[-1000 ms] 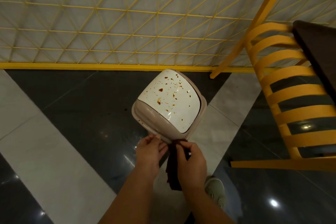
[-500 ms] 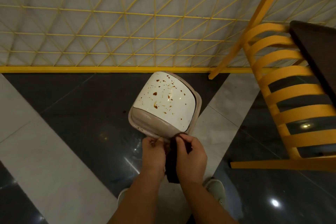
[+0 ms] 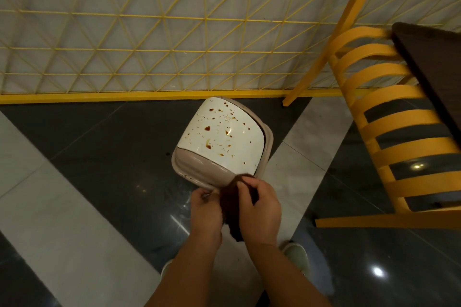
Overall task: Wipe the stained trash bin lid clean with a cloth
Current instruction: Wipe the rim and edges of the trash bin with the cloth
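- I see the trash bin lid (image 3: 222, 139) on the dark floor tile at the centre of my view, brown stains spattered all over its white flap, so wiping hasn't begun.
- My right hand (image 3: 259, 203) pinches the dark brown cloth (image 3: 230, 203) at the lid's 5 o'clock edge, probably bunching it into a pad.
- My left hand (image 3: 205, 209) curls on the rim at 6 o'clock, likely steadying the bin; whether it also holds the cloth I cannot tell.
- A yellow chair (image 3: 399, 117) stands at 3 o'clock, well apart.
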Demonstrator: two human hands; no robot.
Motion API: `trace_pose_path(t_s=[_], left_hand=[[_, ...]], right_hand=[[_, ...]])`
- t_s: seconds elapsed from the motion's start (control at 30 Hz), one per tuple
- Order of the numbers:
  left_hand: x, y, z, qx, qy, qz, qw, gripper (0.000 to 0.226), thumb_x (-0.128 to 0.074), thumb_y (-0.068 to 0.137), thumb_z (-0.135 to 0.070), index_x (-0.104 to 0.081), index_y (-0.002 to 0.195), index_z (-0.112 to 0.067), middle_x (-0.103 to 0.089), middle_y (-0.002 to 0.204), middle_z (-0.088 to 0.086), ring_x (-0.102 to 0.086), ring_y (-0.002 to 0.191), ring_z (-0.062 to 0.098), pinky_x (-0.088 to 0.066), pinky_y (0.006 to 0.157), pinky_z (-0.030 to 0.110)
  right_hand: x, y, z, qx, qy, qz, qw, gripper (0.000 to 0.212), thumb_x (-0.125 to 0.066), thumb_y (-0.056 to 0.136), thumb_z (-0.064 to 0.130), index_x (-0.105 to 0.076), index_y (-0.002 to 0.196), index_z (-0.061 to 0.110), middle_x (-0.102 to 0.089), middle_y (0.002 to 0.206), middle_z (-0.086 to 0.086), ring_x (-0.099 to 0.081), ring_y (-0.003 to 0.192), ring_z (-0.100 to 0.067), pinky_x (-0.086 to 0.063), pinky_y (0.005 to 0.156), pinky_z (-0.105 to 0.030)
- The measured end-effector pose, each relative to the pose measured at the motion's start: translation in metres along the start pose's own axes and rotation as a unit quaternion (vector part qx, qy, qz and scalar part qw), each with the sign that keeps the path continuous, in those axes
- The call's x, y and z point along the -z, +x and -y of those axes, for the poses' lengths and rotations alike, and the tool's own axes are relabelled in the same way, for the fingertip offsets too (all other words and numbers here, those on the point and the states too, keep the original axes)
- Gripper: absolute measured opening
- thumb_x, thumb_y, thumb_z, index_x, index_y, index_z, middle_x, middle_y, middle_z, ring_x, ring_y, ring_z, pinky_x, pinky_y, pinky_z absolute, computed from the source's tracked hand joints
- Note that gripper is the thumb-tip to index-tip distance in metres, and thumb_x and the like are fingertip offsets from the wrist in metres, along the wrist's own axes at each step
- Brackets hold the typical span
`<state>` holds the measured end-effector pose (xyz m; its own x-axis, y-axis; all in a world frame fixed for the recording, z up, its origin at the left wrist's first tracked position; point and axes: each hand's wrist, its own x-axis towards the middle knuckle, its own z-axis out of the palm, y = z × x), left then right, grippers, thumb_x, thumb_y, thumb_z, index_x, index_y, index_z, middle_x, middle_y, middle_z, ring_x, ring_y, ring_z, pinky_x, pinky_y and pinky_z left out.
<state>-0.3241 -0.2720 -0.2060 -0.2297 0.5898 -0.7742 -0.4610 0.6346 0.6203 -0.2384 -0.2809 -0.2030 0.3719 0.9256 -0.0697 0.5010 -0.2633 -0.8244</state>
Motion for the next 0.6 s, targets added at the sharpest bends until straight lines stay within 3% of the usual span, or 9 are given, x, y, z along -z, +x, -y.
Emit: trace_pose_path(t_s=[0.1, 0.27, 0.37, 0.53, 0.6], left_hand=[[0.000, 0.001, 0.001, 0.012, -0.002, 0.001, 1.000, 0.023, -0.056, 0.090, -0.010, -0.054, 0.097, -0.032, -0.067, 0.110, 0.015, -0.066, 0.102, 0.035, -0.053, 0.091, 0.054], [-0.002, 0.000, 0.000, 0.013, -0.021, -0.007, 1.000, 0.024, -0.049, 0.096, -0.003, -0.050, 0.118, -0.013, -0.065, 0.114, 0.018, -0.066, 0.102, 0.029, -0.051, 0.095, 0.041], [-0.004, -0.001, 0.006, 0.028, -0.026, 0.011, 0.999, 0.021, -0.050, 0.096, -0.003, -0.052, 0.117, -0.006, -0.068, 0.109, 0.020, -0.068, 0.095, 0.026, -0.053, 0.091, 0.039], [0.002, -0.005, 0.015, 0.069, 0.016, 0.082, 0.994, 0.024, -0.058, 0.094, -0.014, -0.061, 0.118, -0.014, -0.070, 0.113, 0.009, -0.063, 0.109, 0.023, -0.040, 0.108, 0.042], [0.015, -0.003, 0.010, 0.102, 0.018, 0.087, 0.991, 0.020, -0.055, 0.096, -0.010, -0.059, 0.114, -0.014, -0.067, 0.113, 0.005, -0.059, 0.106, 0.020, -0.037, 0.106, 0.037]], right_hand=[[-0.001, 0.000, -0.002, 0.024, -0.017, 0.019, 0.999, 0.012, -0.061, 0.088, 0.029, -0.065, 0.100, 0.031, -0.060, 0.095, 0.019, -0.055, 0.086, 0.002, -0.041, 0.077, -0.009], [0.010, 0.003, -0.029, -0.067, 0.007, -0.017, 0.998, 0.010, -0.060, 0.089, 0.027, -0.061, 0.094, 0.036, -0.062, 0.091, 0.016, -0.057, 0.085, -0.001, -0.043, 0.073, -0.015], [0.009, 0.009, -0.028, -0.104, 0.030, -0.042, 0.993, 0.008, -0.058, 0.090, 0.030, -0.063, 0.095, 0.034, -0.065, 0.090, 0.012, -0.059, 0.084, -0.005, -0.046, 0.071, -0.022], [0.015, 0.027, -0.033, -0.132, 0.028, -0.062, 0.989, 0.008, -0.055, 0.091, 0.034, -0.061, 0.095, 0.038, -0.066, 0.087, 0.012, -0.060, 0.080, -0.006, -0.050, 0.069, -0.025], [0.016, 0.031, -0.035, -0.136, 0.015, -0.059, 0.989, 0.009, -0.054, 0.090, 0.037, -0.061, 0.096, 0.039, -0.066, 0.087, 0.012, -0.062, 0.081, -0.008, -0.053, 0.072, -0.030]])
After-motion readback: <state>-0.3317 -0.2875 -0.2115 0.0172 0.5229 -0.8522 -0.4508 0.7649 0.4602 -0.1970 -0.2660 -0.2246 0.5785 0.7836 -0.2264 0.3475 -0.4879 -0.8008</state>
